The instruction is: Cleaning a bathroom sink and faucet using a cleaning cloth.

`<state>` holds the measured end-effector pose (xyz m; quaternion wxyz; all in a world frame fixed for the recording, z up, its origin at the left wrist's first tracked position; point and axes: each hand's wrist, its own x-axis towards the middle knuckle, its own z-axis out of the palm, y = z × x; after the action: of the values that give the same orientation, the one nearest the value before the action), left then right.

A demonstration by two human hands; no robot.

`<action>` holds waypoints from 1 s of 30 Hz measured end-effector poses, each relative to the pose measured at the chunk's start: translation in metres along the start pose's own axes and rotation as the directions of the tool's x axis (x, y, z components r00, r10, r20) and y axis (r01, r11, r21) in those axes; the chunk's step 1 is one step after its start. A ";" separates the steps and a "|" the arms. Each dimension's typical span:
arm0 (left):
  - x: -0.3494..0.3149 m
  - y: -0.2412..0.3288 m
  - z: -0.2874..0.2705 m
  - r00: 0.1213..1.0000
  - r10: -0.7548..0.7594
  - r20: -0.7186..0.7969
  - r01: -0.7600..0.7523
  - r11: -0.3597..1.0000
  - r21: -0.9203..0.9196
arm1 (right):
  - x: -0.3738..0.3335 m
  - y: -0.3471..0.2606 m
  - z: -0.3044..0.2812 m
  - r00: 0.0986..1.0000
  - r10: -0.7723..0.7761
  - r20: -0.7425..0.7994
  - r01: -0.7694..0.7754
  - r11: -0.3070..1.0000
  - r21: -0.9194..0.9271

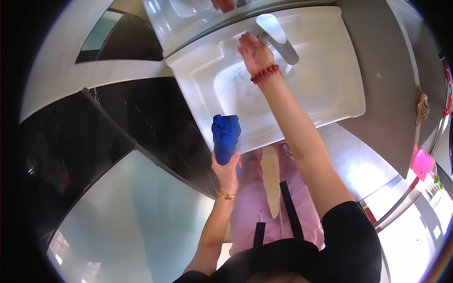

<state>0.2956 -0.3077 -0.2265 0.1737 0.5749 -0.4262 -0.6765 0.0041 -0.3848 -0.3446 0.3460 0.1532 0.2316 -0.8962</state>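
My left hand (226,172) is closed around the lower end of a bunched blue cloth (225,137), which stands up from my grip over the near left edge of the white washbasin (325,104). A gold bracelet circles my left wrist. Over the back of the basin, my right hand (256,53) is just left of the silver tap (278,40), its fingers loosely stretched and nothing seen in them. Whether it touches the tap cannot be made out. A red beaded bracelet (265,73) sits on my right wrist.
Behind the basin, a mirror (188,21) reflects the sink and part of a hand. Black marble-like panels (151,118) lie to the left. A grey partition (387,70) borders the right side, with a crumpled brown thing (422,106) on its edge and a pink object (423,164) beyond.
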 end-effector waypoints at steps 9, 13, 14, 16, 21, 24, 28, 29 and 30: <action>0.001 0.005 -0.021 0.989 0.001 -0.146 -0.010 0.998 -0.059 | -0.101 0.117 -0.004 0.791 0.255 0.556 0.566 -0.650 -0.507; 0.004 0.008 -0.038 0.988 0.017 -0.154 -0.028 0.997 -0.072 | -0.177 0.101 -0.046 0.752 0.343 0.563 0.638 -0.592 -0.492; 0.003 0.009 -0.041 0.988 0.016 -0.153 -0.030 0.996 -0.090 | -0.198 0.084 -0.056 0.714 0.494 0.496 0.699 -0.537 -0.472; 0.004 0.010 -0.043 0.986 0.017 -0.164 -0.027 0.998 -0.060 | -0.222 0.045 -0.067 0.653 0.635 0.413 0.750 -0.470 -0.465; 0.004 0.011 -0.032 0.987 0.023 -0.159 -0.032 0.998 -0.054 | -0.225 -0.079 -0.099 0.657 0.670 0.346 0.754 -0.582 -0.304; 0.000 0.013 -0.028 0.987 0.028 -0.155 -0.038 0.997 -0.064 | -0.182 -0.137 -0.089 0.890 0.426 -0.163 0.328 -0.847 -0.418; -0.010 0.010 -0.013 0.993 0.037 -0.115 -0.043 0.998 -0.055 | -0.138 -0.154 -0.107 0.957 -0.161 -0.241 -0.195 0.261 -0.946; -0.013 0.013 -0.011 0.993 0.046 -0.104 -0.051 0.998 -0.043 | -0.129 -0.131 -0.082 0.932 -0.107 -0.345 -0.202 0.637 -0.744; -0.018 0.015 -0.006 0.994 0.052 -0.091 -0.056 0.998 -0.042 | -0.113 -0.118 -0.078 0.949 0.013 -0.316 -0.202 0.793 -0.574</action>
<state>0.3027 -0.3057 -0.2034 0.2239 0.5891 -0.4182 -0.6542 0.0126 -0.2051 -0.3250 0.3888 0.1812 0.5431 -0.7219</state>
